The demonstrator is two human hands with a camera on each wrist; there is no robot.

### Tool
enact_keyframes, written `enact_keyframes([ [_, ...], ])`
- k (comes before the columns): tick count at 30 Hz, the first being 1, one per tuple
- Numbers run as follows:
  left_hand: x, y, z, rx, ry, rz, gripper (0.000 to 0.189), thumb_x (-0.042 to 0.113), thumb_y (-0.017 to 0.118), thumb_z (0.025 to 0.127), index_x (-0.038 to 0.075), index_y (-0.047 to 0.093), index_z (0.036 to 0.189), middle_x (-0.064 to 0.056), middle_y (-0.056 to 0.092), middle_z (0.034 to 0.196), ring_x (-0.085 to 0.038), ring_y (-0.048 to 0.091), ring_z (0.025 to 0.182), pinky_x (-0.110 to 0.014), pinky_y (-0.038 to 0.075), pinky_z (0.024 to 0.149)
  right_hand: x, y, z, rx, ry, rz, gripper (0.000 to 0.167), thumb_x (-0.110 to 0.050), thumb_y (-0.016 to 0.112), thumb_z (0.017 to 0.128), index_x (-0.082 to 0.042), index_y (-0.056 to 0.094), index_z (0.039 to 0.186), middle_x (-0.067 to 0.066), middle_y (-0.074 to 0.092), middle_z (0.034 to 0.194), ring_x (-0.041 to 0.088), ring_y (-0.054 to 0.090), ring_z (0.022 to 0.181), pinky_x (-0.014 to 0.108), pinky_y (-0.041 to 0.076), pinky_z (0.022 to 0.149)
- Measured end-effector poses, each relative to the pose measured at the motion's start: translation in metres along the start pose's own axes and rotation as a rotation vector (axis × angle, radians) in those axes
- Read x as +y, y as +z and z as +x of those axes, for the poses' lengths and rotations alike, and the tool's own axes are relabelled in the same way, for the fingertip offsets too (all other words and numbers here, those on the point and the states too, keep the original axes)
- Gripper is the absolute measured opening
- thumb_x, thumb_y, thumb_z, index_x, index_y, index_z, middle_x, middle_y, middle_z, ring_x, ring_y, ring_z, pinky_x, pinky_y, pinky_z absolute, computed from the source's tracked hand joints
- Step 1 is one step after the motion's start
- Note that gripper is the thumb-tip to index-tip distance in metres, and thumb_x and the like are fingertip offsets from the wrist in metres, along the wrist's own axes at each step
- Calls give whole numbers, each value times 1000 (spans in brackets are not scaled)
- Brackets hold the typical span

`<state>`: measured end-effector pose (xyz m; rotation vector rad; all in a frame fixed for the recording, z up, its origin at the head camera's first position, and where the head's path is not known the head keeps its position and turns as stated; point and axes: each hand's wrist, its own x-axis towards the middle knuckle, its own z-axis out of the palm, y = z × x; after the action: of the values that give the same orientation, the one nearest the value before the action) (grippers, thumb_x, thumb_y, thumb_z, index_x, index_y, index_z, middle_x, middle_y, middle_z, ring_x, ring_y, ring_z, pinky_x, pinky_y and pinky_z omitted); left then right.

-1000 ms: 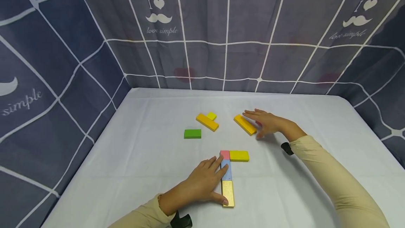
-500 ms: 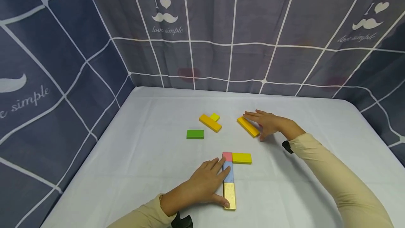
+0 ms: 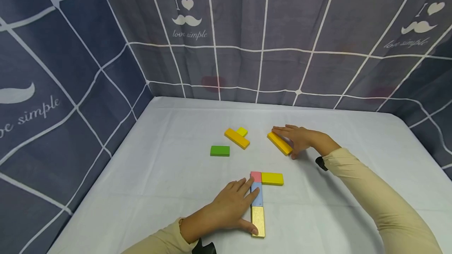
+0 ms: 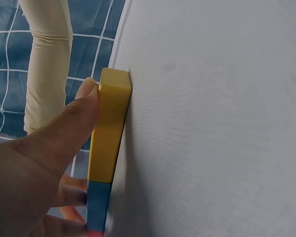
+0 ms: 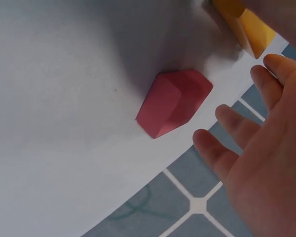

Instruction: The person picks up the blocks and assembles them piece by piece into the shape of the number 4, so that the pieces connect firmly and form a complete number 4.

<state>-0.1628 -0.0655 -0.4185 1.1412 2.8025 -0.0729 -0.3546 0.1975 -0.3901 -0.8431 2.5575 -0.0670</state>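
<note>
My left hand (image 3: 231,205) rests on a column of blocks with fingers spread. Its thumb touches the gold block (image 3: 258,222); the fingers reach the light blue block (image 3: 257,197) and pink block (image 3: 256,176). A yellow block (image 3: 272,178) extends right from the pink one. My right hand (image 3: 298,138) is at an orange block (image 3: 279,143), thumb near its lower end and fingertips by its upper end. In the right wrist view, a red block (image 5: 172,102) lies below the palm, apart from the extended fingers; the hand mostly hides it from the head view.
Behind the column lies a green block (image 3: 220,151). Another orange block (image 3: 237,138) overlaps a small yellow block (image 3: 242,131) farther back. A white cloth (image 3: 176,160) covers the table, and a checked curtain (image 3: 236,66) hangs along the back and sides.
The head view has shifted slightly, so everything appears farther right. My right thumb has closed in on the lower end of the orange block. My left hand stays on the column.
</note>
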Motion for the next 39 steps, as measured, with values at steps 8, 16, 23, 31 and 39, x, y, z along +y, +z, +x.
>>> enact_keyframes([
  [8,0,1,-1,11,4,23,98,81,43,67,17,36,140,-11,26,149,-25,35,130,-36,33,103,-6,0,2,49,-77,-55,99,-19,81,65,-10,24,145,12,26,149,41,30,128,64,27,98],
  [16,0,2,0,10,4,24,98,81,43,67,17,35,141,-12,26,149,-26,35,131,-37,34,103,-9,2,1,75,-62,7,94,-31,79,67,-10,27,144,15,27,146,40,34,123,59,31,98],
  [23,0,3,0,24,6,20,98,81,43,67,16,36,140,-12,27,148,-26,36,130,-37,34,103,-13,10,-1,131,-42,69,95,-38,78,67,-9,29,143,14,28,146,39,35,122,57,33,97],
  [31,1,3,1,18,6,20,98,81,43,67,16,37,140,-13,27,148,-27,36,130,-38,34,102,-19,13,-1,155,17,86,97,-50,75,66,-10,29,143,14,30,145,39,34,124,60,29,96],
  [39,1,3,2,21,6,19,98,81,42,67,16,36,140,-12,26,149,-27,36,130,-37,34,103,-22,20,-5,201,65,120,99,-56,73,66,-8,31,142,17,32,143,43,36,123,63,24,97],
])
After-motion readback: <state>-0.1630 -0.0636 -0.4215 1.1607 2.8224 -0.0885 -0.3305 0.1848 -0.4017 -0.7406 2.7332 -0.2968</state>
